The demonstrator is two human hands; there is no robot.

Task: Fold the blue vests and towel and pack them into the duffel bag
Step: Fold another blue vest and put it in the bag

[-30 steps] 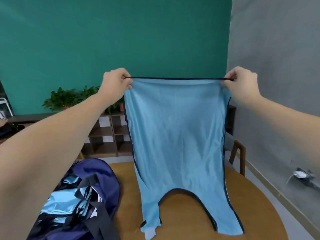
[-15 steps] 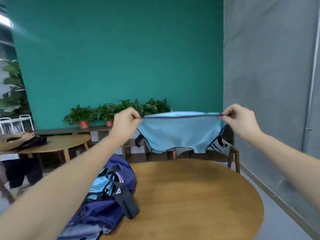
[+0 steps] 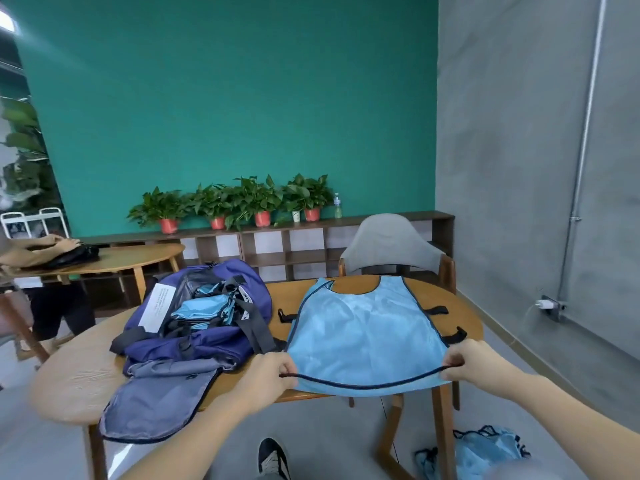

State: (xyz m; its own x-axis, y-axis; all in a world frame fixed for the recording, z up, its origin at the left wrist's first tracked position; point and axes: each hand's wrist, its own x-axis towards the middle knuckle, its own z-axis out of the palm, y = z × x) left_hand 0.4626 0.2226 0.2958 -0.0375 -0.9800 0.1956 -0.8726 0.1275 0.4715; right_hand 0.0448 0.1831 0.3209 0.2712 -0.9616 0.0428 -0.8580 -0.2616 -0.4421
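A light blue vest (image 3: 367,334) with dark trim lies spread flat on the round wooden table (image 3: 79,379), neck hole toward the far side. My left hand (image 3: 268,372) pinches its near left hem corner and my right hand (image 3: 471,360) pinches the near right corner; the hem hangs just past the table's front edge. Left of the vest sits the open purple duffel bag (image 3: 207,317), with folded blue fabric (image 3: 204,306) inside and its flap hanging over the edge. More blue vests (image 3: 485,452) lie heaped on the floor at the lower right.
A grey chair (image 3: 394,247) stands behind the table. A low shelf with potted plants (image 3: 239,202) runs along the green wall. Another person sits at a second table (image 3: 114,259) at the left. My shoe (image 3: 273,459) shows below.
The vest was held up in the air, hanging from both hands; it has been swung forward and laid flat on the table, with both hands lowered to the near edge.
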